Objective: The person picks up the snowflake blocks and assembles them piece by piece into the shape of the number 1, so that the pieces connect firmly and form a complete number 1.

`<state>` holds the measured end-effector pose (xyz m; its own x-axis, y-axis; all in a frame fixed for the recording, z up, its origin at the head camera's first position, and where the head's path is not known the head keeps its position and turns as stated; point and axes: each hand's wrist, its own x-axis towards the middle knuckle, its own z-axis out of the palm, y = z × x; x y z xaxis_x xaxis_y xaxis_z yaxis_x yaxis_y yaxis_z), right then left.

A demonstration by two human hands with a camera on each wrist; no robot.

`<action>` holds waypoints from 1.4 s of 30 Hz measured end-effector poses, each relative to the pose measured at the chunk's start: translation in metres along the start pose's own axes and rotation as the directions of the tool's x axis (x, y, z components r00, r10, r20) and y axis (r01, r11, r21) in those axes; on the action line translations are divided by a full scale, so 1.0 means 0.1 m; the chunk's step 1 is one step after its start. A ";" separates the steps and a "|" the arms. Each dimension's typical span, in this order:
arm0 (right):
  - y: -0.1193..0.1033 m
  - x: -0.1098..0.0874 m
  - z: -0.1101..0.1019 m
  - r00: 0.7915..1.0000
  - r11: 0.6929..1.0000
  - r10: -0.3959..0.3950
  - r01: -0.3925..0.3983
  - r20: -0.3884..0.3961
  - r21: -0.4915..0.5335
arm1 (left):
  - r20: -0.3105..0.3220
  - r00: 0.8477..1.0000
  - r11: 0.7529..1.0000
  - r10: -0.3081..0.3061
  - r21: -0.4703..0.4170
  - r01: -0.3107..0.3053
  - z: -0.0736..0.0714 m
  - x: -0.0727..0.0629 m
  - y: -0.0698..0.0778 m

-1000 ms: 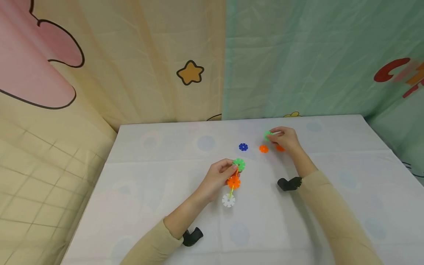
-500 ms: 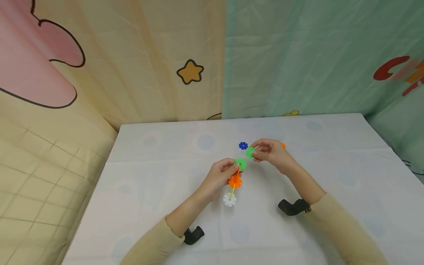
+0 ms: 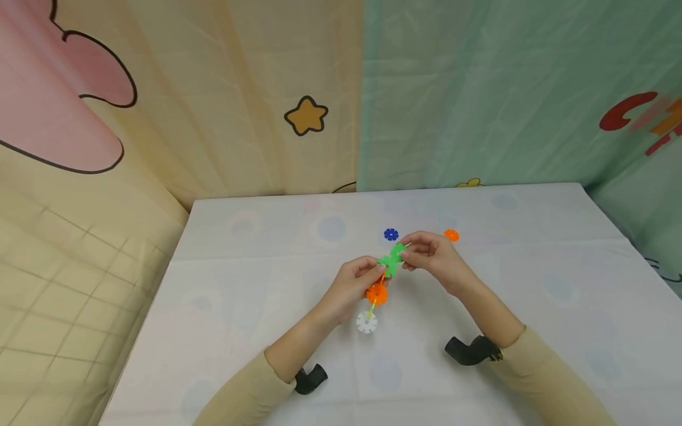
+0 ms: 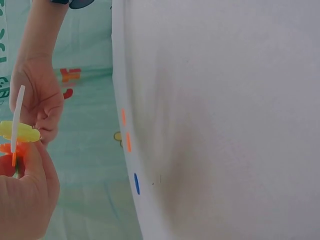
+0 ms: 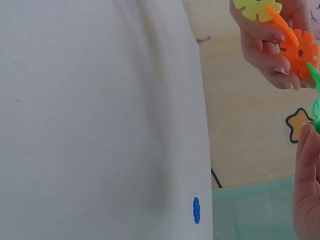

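Note:
My left hand [image 3: 351, 287] grips a short chain of notched plastic snowflake discs between thumb and fingers. Down the chain come a green disc [image 3: 388, 266], orange discs [image 5: 300, 52], a yellow disc [image 4: 25, 133] and a white disc [image 3: 366, 323] at the low end. Thumb and fingertips of my right hand [image 3: 434, 257] pinch a loose green disc [image 3: 398, 252]. Its edge meets or overlaps the chain's green disc in the head view; whether their slots interlock I cannot tell. Both hands are raised over the table.
On the white-covered table [image 3: 266, 331] lie a blue disc [image 3: 391, 234] and an orange disc [image 3: 452, 235], beyond the hands. A second orange disc [image 4: 128, 142] shows in the left wrist view. Patterned curtains [image 3: 256, 89] rise behind the table's far edge.
My right hand has carried the green disc from the far right of the table leftward and nearer, up to the chain. The left hand has stayed nearly still with the chain.

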<state>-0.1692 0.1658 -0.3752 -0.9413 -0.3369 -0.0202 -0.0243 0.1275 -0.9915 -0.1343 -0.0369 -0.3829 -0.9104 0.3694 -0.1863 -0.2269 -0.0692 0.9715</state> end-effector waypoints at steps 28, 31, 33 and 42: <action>-0.20 0.05 -0.06 0.894 0.893 -0.355 0.410 0.274 -0.183 | -0.034 0.999 1.000 0.020 -0.002 -0.020 0.05 -0.02 -0.03; -0.21 0.08 -0.04 0.843 0.850 -0.440 0.502 0.311 -0.160 | -0.069 0.998 1.000 0.008 -0.010 -0.009 0.07 -0.03 -0.04; -0.21 0.09 -0.03 0.819 0.832 -0.476 0.537 0.319 -0.136 | -0.089 0.996 1.000 -0.009 -0.022 0.007 0.08 -0.03 -0.04; -0.16 0.09 0.02 0.827 0.842 -0.495 0.532 0.268 -0.087 | -0.108 0.993 0.991 -0.052 -0.126 0.038 0.10 -0.04 -0.04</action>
<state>-0.1763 0.1591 -0.3594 -0.6761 -0.5915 0.4393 -0.5507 0.0096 -0.8346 -0.1264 -0.0289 -0.3849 -0.9296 0.2700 -0.2510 -0.3030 -0.1715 0.9374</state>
